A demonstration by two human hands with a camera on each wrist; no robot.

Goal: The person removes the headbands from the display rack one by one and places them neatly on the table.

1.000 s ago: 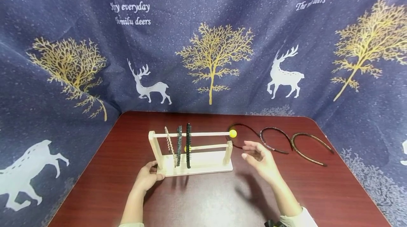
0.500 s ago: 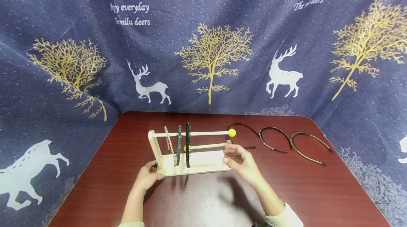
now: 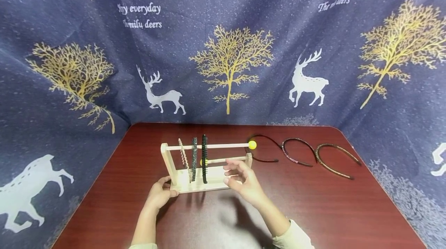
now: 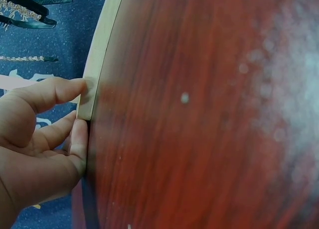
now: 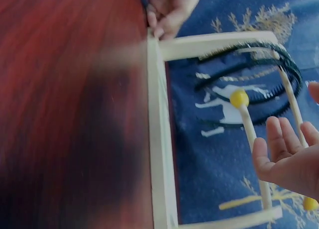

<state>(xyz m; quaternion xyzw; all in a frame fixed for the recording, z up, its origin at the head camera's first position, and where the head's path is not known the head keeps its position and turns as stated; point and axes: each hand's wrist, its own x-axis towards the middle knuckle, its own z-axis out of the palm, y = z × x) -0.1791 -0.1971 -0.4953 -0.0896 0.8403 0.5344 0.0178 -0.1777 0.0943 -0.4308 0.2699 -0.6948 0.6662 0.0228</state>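
A pale wooden headband rack stands on the table, with an upper and a lower rod, each ending in a yellow ball. Three headbands hang on the upper rod: a beige twisted one, a dark glittery one and a black toothed one. My left hand grips the base's left corner; in the left wrist view its thumb presses the wooden edge. Fingers loosely bent, my right hand hovers over the right part of the base, right of the black headband, holding nothing.
Three more headbands lie on the red-brown table to the right: a dark one, a patterned one and a gold-brown one. A blue deer-print cloth hangs behind the table.
My right hand has moved left, from beside the rack's right end to in front of the rods near the black headband. My left hand keeps its grip on the corner.
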